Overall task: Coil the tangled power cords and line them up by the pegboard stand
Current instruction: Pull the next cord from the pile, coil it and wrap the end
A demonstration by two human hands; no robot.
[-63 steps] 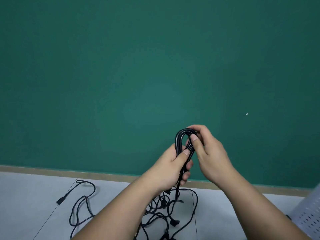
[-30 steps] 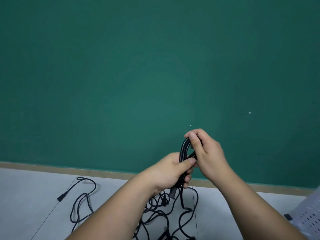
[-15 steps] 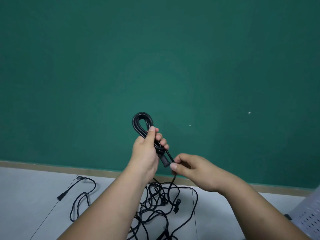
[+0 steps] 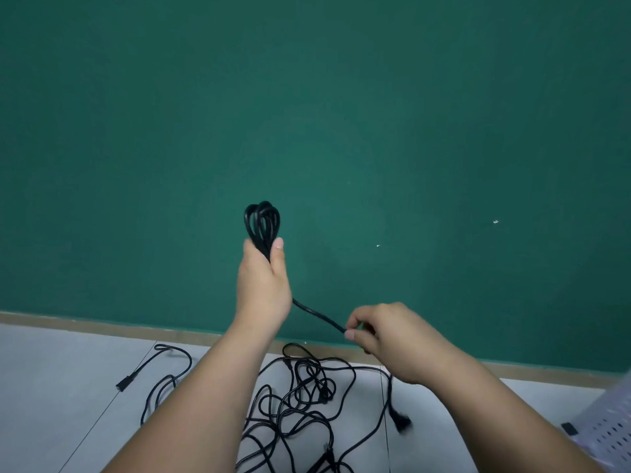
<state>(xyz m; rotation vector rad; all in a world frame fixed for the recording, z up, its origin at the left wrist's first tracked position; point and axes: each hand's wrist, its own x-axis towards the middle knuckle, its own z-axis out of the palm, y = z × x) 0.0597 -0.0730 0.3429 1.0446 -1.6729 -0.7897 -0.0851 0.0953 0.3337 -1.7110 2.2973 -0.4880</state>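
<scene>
The tangled cords (image 4: 309,377) are lying in a black heap on the pale floor (image 4: 51,387), right under the person's forearms. One strand (image 4: 140,367) is trailing off to the left and ending in a plug (image 4: 121,385), with bare tile all round it. At the right edge the white pegboard stand (image 4: 611,435) is just poking into view, well apart from the heap, with open floor between them. Higher up, the left hand (image 4: 263,278) is gripping a coiled cord (image 4: 262,223), its fingers (image 4: 248,247) wrapping round the neck and the loops standing up against the wall. A tail (image 4: 317,315) of that cord is running down to the right hand (image 4: 392,339), whose fingers are pinching it near its end. Behind, a tan baseboard (image 4: 102,324) is edging the floor beneath the green wall (image 4: 307,114).
</scene>
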